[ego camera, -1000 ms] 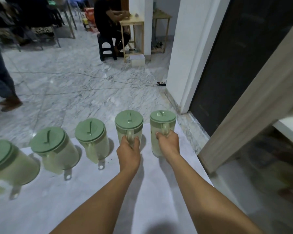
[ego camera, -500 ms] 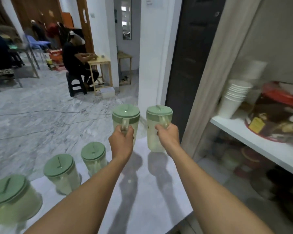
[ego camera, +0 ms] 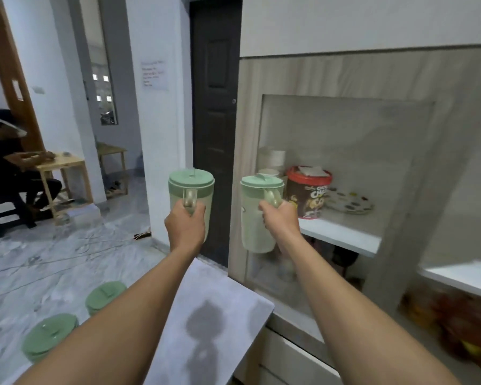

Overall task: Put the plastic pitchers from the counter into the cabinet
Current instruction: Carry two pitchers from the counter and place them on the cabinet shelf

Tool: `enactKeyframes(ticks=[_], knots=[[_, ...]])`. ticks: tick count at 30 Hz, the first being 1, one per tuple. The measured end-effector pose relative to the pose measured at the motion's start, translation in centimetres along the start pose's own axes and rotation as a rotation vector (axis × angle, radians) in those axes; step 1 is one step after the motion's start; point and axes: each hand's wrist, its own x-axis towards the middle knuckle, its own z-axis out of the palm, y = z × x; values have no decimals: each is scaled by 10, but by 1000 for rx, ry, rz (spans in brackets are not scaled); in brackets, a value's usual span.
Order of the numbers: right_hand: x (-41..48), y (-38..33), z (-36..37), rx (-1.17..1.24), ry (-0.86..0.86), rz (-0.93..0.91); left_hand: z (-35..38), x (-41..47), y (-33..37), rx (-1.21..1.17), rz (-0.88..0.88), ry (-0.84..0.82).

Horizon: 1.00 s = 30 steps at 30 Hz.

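I hold two pale green plastic pitchers with green lids in the air, both upright. My left hand grips the handle of the left pitcher in front of a dark door. My right hand grips the handle of the right pitcher, which hangs at the left edge of the open cabinet, level with its white shelf. Two more green-lidded pitchers stand on the white counter at the lower left, partly hidden by my left arm.
On the cabinet shelf stand a red-lidded chocolate tub, a patterned plate and stacked white cups. A lower compartment holds dim items. A person sits at a small wooden table at the far left. Cables lie on the marble floor.
Both hands lifted their pitchers off the counter and carried them up and right toward the cabinet. My view swung up and right, so the cabinet shelf now shows.
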Motion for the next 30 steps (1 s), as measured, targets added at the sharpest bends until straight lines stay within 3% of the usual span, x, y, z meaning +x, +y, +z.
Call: enactKeyframes(ticks=[14,30], knots=[[-105,-46,-231,-80,302,-114,52,-153,142,-146,174,-222],[-204,-34,-451,-96,681,-47,137,-346,238,-305,246,-560]])
